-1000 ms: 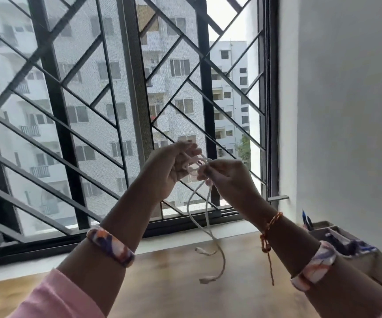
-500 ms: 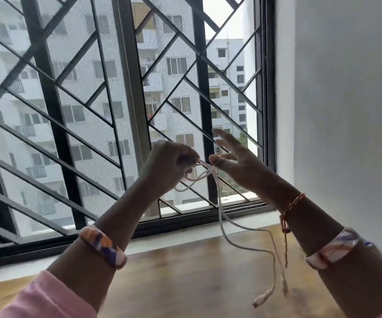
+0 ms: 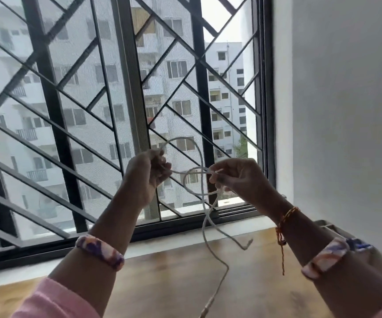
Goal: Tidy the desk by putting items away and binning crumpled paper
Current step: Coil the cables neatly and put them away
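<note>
Left hand (image 3: 147,173) grip curled round thin white cable (image 3: 202,180), right hand (image 3: 238,177) grip pinching its loop, ends hanging above brown wooden table (image 3: 162,283)

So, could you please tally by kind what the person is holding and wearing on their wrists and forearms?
White cable: 1, held by the left hand and right hand
Patterned bands: 2, left and right
Orange thread bracelet: 1
Total: 4
</note>
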The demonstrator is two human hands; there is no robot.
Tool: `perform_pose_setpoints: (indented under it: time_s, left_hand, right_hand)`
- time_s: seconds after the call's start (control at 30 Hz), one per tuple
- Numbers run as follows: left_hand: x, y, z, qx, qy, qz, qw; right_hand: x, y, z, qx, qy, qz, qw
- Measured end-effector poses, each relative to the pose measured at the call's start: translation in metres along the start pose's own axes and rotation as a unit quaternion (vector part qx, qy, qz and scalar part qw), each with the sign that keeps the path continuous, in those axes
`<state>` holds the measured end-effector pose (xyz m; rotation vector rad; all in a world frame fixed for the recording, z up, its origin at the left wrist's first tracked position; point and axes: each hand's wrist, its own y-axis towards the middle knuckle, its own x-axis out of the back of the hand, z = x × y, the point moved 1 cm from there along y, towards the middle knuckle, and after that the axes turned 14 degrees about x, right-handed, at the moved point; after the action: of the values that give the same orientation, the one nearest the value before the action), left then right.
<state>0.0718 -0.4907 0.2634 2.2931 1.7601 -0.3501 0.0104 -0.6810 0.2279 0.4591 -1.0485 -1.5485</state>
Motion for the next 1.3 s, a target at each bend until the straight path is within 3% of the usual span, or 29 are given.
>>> perform_pose_setpoints:
  time_s: [0.1, 0.17, 0.23, 0.27, 0.37, 0.47, 0.53, 0.6, 0.67, 0.73, 0.77, 0.8, 0.93, 1.0, 1.07, 1.2, 1.3]
  left_hand:
    - [0.001, -0.009, -0.001, -0.016, 0.198, 0.062, 0.978]
    - [-0.003, -0.018, -0.007, -0.045, 0.375, 0.113, 0.919]
    - [-0.008, -0.024, -0.011, -0.098, 0.426, 0.161, 0.885]
    - [-0.010, -0.026, -0.013, -0.112, 0.383, 0.175, 0.900]
    - [-0.008, -0.020, -0.017, -0.093, 0.081, 0.169, 0.978]
    - [-0.004, -0.008, -0.017, -0.096, -0.155, 0.139, 0.973]
    - [-0.003, -0.005, -0.016, -0.127, -0.184, 0.082, 0.971]
    - [0.001, -0.006, -0.015, -0.172, -0.067, -0.007, 0.983]
    - [0.012, 0.001, -0.014, -0.244, 0.100, -0.114, 0.958]
    - [0.027, 0.009, -0.013, -0.328, 0.300, -0.230, 0.866]
    - [0.033, 0.014, -0.013, -0.353, 0.377, -0.251, 0.818]
    - [0.036, 0.018, -0.013, -0.354, 0.427, -0.244, 0.795]
    - [0.034, 0.015, -0.017, -0.107, 0.326, -0.173, 0.923]
    - [0.035, 0.011, -0.020, 0.051, 0.270, -0.132, 0.953]
    - [0.033, 0.005, -0.019, 0.145, 0.174, -0.051, 0.973]
    - [0.025, 0.008, -0.011, 0.150, 0.074, 0.029, 0.986]
    - [0.004, 0.006, -0.007, 0.085, 0.163, 0.053, 0.981]
  right_hand:
    - [0.006, 0.005, -0.001, 0.039, -0.056, -0.045, 0.997]
    - [0.008, 0.009, -0.002, 0.063, -0.101, -0.043, 0.992]
    - [0.008, 0.012, -0.004, 0.079, -0.146, -0.047, 0.985]
    - [0.010, 0.013, -0.006, 0.080, -0.161, -0.051, 0.982]
    - [0.018, 0.008, -0.012, 0.066, -0.173, -0.041, 0.982]
    - [0.015, 0.001, -0.020, 0.031, -0.156, -0.018, 0.987]
    - [0.010, -0.001, -0.024, 0.000, -0.123, -0.010, 0.992]
    - [0.011, -0.003, -0.026, -0.034, -0.087, -0.015, 0.996]
    - [0.018, -0.005, -0.028, -0.054, -0.087, -0.030, 0.994]
    - [0.025, -0.004, -0.032, -0.067, -0.116, -0.053, 0.990]
    - [0.028, -0.003, -0.035, -0.080, -0.124, -0.066, 0.987]
    - [0.031, -0.002, -0.037, -0.100, -0.116, -0.080, 0.985]
    - [0.039, -0.001, -0.034, -0.194, 0.059, -0.149, 0.968]
    - [0.041, 0.001, -0.027, -0.191, 0.106, -0.162, 0.962]
    - [0.042, 0.004, -0.023, -0.155, 0.116, -0.156, 0.969]
    - [0.040, 0.016, -0.017, -0.105, 0.033, -0.123, 0.986]
    - [0.033, 0.026, -0.011, -0.047, -0.059, -0.069, 0.995]
